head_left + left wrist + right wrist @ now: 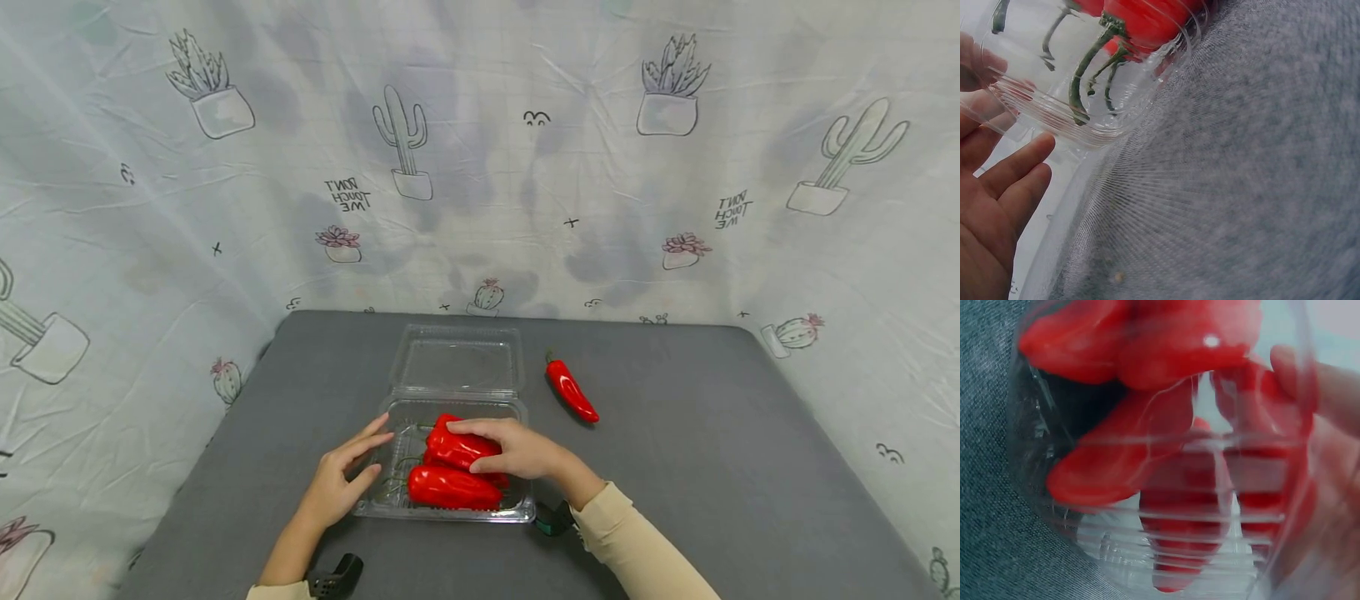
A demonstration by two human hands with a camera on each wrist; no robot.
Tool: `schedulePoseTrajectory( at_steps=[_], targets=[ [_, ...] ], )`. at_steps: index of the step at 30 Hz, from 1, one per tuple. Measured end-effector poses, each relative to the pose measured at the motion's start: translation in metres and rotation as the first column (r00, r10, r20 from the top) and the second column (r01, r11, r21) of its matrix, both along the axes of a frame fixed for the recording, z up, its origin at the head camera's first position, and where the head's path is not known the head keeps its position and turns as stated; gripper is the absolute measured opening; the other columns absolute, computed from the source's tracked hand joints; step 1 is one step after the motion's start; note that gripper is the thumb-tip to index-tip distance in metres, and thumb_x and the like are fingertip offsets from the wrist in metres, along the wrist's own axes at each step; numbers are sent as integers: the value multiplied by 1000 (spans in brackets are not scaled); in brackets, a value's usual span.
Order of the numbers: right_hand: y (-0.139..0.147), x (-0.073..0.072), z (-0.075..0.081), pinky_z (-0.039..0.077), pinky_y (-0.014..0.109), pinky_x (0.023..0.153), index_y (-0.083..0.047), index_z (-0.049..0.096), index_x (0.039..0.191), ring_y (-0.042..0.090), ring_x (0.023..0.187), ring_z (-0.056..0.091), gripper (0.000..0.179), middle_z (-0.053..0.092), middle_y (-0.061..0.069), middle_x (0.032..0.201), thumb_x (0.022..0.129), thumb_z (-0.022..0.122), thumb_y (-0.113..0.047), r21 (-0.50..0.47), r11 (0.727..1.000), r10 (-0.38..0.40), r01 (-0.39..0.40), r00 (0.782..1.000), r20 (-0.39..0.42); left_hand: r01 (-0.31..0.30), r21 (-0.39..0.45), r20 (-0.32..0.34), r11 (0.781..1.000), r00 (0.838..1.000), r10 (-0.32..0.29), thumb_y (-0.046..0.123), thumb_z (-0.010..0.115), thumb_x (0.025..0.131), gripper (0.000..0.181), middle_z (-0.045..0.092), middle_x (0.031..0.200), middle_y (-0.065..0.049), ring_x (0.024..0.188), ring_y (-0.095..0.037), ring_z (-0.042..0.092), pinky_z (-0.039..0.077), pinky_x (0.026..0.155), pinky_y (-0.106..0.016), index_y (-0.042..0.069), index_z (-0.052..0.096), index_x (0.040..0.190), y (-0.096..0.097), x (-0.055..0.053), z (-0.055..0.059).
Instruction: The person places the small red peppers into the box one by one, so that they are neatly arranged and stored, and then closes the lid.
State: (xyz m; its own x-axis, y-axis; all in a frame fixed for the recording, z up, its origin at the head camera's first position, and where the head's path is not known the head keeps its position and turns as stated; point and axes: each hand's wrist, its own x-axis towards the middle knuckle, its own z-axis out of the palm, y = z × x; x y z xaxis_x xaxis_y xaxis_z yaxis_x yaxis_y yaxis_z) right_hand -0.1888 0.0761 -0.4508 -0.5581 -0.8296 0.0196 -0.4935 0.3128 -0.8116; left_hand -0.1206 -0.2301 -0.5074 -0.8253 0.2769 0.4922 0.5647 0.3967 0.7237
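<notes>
A clear plastic clamshell box lies open on the table, with its lid folded back away from me. Several red peppers are inside; the nearest pepper lies sideways along the front. My right hand grips an upper red pepper in the box, thumb at its near side and fingers over its far side. At the box's left edge, my left hand has its fingers extended and spread. In the left wrist view, green stems show through the clear wall.
One long red chili pepper lies on the grey table, right of the lid. A cactus-print curtain surrounds the table at the back and sides. Dark devices are strapped on both wrists.
</notes>
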Motion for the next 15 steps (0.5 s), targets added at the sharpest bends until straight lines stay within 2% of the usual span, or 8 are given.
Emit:
schedulePoseTrajectory(
  at_steps=[7,15],
  targets=[
    [-3,1,-1,46,25,94,-21,44,143,14,117,49,59,49,0,142,89,65,-20,68,998,12,-12,1000,-7,-7,-8,-3,1000,1000,7,-10,62,83,43,45,142,-23,133,-4,40,37,99,-10,0,59,125,-1,1,-1],
    [-2,2,0,45,27,98,-16,42,144,15,118,51,62,51,5,141,87,67,-15,38,999,15,-14,999,-39,-14,-12,-2,1000,1000,14,-9,62,83,43,45,142,-23,133,-3,40,37,99,-10,0,60,125,0,1,0]
  ],
)
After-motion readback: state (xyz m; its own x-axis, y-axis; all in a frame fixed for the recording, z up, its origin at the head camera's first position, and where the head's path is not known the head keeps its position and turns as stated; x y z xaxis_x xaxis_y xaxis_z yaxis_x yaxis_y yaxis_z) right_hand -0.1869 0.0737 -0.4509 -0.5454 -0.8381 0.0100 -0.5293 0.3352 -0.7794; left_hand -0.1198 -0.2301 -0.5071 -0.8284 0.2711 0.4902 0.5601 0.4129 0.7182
